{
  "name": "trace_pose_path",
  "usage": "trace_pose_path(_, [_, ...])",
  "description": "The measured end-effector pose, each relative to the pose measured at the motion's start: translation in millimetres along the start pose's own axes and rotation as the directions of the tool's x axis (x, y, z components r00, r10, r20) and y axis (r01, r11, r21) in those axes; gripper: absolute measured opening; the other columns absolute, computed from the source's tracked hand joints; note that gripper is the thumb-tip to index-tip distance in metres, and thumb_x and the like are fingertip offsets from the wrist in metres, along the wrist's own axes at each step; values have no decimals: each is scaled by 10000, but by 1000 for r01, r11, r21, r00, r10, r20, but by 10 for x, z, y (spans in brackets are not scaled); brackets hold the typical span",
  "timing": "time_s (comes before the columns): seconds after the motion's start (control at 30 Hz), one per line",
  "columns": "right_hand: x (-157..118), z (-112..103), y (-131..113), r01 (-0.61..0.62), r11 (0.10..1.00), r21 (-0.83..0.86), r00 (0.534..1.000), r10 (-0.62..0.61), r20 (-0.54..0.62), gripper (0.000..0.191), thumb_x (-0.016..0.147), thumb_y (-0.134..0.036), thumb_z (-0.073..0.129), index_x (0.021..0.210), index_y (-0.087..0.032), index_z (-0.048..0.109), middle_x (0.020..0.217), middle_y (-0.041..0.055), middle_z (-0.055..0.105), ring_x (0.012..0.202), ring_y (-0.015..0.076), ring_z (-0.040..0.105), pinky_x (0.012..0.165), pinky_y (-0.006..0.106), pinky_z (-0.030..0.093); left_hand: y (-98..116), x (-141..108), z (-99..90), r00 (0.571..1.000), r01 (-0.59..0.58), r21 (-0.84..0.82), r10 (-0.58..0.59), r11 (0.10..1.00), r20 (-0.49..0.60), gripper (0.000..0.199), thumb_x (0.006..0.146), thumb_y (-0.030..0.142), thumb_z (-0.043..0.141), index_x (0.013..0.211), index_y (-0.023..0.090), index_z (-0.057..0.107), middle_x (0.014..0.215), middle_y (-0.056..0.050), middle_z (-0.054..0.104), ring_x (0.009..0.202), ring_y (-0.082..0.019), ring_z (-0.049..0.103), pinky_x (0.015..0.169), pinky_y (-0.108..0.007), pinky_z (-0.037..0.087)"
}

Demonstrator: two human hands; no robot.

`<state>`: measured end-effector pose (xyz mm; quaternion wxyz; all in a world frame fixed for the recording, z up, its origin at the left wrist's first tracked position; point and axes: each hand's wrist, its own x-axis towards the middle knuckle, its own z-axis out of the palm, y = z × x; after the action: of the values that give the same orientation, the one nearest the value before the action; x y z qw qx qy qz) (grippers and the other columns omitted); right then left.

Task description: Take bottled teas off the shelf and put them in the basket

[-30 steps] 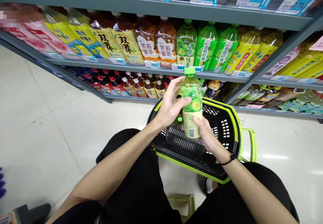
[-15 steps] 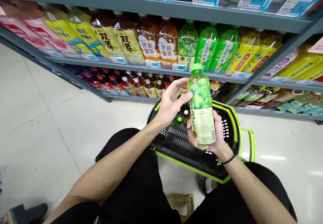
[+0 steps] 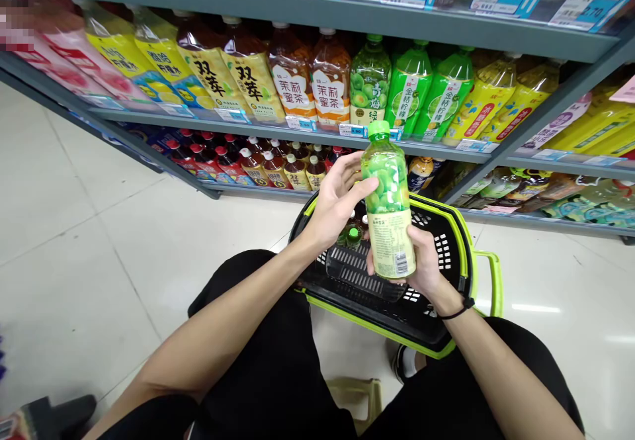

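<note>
A green-capped bottle (image 3: 389, 192) with green fruit on its label stands nearly upright above a black basket with a lime rim (image 3: 377, 324). My right hand (image 3: 421, 261) is wrapped round its lower part from the right and beneath. My left hand (image 3: 340, 198) is at the bottle's upper left side, thumb and fingers curved round it; the fingertips are partly behind the bottle. The label's text block and barcode face me. Inside the basket, small bottles (image 3: 353, 236) stand at the back left.
Shelves (image 3: 307, 132) of drink bottles span the view ahead, with price tags along their edges. A lime handle (image 3: 495, 284) sticks out at the basket's right. Below are my knees and a beige stool (image 3: 370, 400). A dark object (image 3: 54, 413) lies lower left.
The bottle has turned about its length, bringing the barcode round to the front, and has shifted slightly left. My right hand's grip has changed a little; my left hand stays at the upper side.
</note>
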<state>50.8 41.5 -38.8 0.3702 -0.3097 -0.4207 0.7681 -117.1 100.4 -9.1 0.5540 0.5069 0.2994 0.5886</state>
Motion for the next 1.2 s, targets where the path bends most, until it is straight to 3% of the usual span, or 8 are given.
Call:
trace_pose_path(0.2, [-66, -86, -97, 128, 988, -84, 992, -129, -5, 684, 841, -688, 647, 1167, -86, 652, 735, 117, 717, 343, 80, 366, 313, 211, 223, -7, 33, -23, 997, 75, -47, -77, 996, -28, 455, 879, 422, 770, 1247, 201, 623, 1438, -113, 638, 1359, -314, 591, 1084, -484, 539])
trace_pose_path(0.37, [-96, -199, -109, 184, 867, -463, 942, -290, -168, 587, 907, -653, 676, 1144, -116, 680, 901, 116, 743, 599, 155, 601, 457, 243, 433, -24, 51, -24, 998, 70, -45, -69, 997, 11, 429, 879, 454, 762, 1208, 197, 666, 1404, -97, 668, 1356, -322, 595, 1103, -488, 530])
trace_pose_path(0.53, [-98, -283, -97, 100, 324, -941, 810, -576, -112, 711, 820, -582, 815, 1378, -188, 615, 1076, 82, 769, 848, 246, 730, 769, 366, 588, -14, 59, 11, 990, 135, -157, -141, 978, -28, 456, 861, 544, 737, 1120, 169, 705, 1325, -116, 713, 1319, -335, 620, 1130, -502, 514])
trace_pose_path(0.67, [-103, -371, -113, 87, -150, -985, 654, -738, 170, 703, 877, -542, 771, 1409, -128, 574, 1143, 140, 763, 897, 282, 759, 781, 390, 606, -5, 55, 13, 990, 143, -185, -142, 972, 21, 444, 873, 546, 710, 1114, 173, 720, 1259, -118, 738, 1304, -331, 629, 1143, -513, 503])
trace_pose_path(0.77, [-131, -456, -183, 36, -341, -939, 567, -767, 301, 727, 913, -511, 762, 1468, -111, 515, 1216, 183, 731, 1008, 299, 738, 878, 410, 600, -21, 53, -4, 989, 150, -157, -145, 976, 39, 430, 874, 508, 710, 1142, 172, 715, 1250, -118, 737, 1324, -326, 609, 1155, -526, 490])
trace_pose_path(1.0, [-196, -629, -329, -11, -384, -923, 524, -788, 322, 704, 943, -426, 749, 1522, -179, 435, 1288, 184, 652, 1114, 323, 621, 951, 484, 543, -2, 43, -28, 994, 90, -116, -83, 989, 66, 657, 921, 773, 476, 1211, 219, 675, 1367, -121, 676, 1397, -363, 562, 1129, -569, 506])
trace_pose_path(1.13, [-148, -634, -280, 44, -297, -954, 522, -807, 276, 588, 922, -438, 775, 1373, -153, 528, 1210, 175, 671, 1067, 309, 640, 896, 450, 556, 45, 25, -44, 993, 91, -145, -78, 985, 94, 942, 869, 937, 276, 1323, 201, 649, 1347, -137, 688, 1433, -392, 529, 1130, -577, 500])
trace_pose_path(1.2, [-125, -609, -237, 75, -212, -974, 565, -797, 216, 564, 905, -484, 785, 1303, -151, 561, 1164, 157, 690, 1033, 298, 671, 865, 426, 568, 59, 21, -50, 995, 79, -158, -67, 984, 77, 936, 881, 915, 288, 1394, 203, 615, 1350, -130, 691, 1437, -387, 526, 1127, -573, 501])
